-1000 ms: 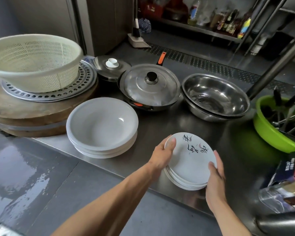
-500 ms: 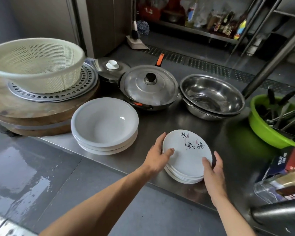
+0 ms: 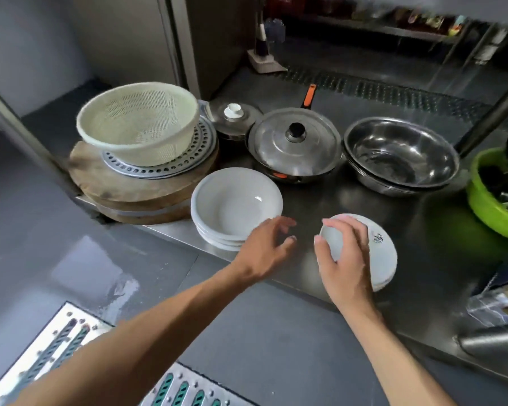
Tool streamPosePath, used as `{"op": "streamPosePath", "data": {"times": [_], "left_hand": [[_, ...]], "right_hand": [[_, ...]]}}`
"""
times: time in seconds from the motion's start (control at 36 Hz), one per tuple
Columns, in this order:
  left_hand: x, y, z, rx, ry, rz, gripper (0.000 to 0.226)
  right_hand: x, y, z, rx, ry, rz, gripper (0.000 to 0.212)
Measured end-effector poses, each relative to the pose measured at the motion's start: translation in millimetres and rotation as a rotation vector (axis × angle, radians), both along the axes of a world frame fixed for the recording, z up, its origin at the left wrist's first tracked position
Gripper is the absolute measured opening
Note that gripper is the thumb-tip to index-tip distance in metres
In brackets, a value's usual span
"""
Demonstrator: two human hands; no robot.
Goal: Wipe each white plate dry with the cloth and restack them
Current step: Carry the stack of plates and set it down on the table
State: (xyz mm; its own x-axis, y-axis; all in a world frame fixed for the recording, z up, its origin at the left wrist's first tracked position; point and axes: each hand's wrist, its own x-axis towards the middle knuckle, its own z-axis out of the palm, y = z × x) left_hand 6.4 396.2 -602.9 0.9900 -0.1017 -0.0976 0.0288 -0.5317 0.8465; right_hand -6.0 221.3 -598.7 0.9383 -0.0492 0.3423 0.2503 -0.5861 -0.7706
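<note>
plates [image 3: 381, 259]: stacked at bench [image 3: 305, 200] near edge, likely for easy reach while wiping | left grip [image 3: 264, 247]: released, empty, between bowls [image 3: 232, 206] and plates | right grip [image 3: 345, 259]: loose over plates, grasping nothing | cloth: not seen

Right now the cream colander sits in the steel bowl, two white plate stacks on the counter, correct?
No. Head view: the colander sits on the perforated tray, not in the steel bowl. The deep plate stack and small plate stack are on the counter.
</note>
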Motion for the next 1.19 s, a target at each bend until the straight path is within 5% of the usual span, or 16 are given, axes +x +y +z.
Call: {"op": "streamPosePath", "data": {"times": [0.39, 0.61, 0.83, 1.06, 1.19], "left_hand": [[-137.8, 161.0, 357.9, 0.012, -0.125, 0.16, 0.026], [-88.6, 211.6, 525.4, -0.114, -0.147, 0.278, 0.021], [33.2, 225.5, 563.5, -0.067, 0.046, 0.31, 0.066], [86.4, 204.0, 546.9, -0.103, 0.215, 0.231, 0.09], [89.4, 195.1, 532.5, -0.252, 0.234, 0.222, 0.081]], "right_hand": [[-98.7, 160.0, 318.8, 0.216, 0.074, 0.439, 0.026], [-57.1, 193.5, 504.7, 0.478, 0.201, 0.168, 0.033], [63.3, 170.3, 555.8, 0.386, 0.369, -0.207, 0.056], [105.7, 146.7, 532.6, 0.149, 0.599, -0.081, 0.077], [120.3, 139.4, 515.4, 0.191, 0.674, -0.026, 0.083]]}}
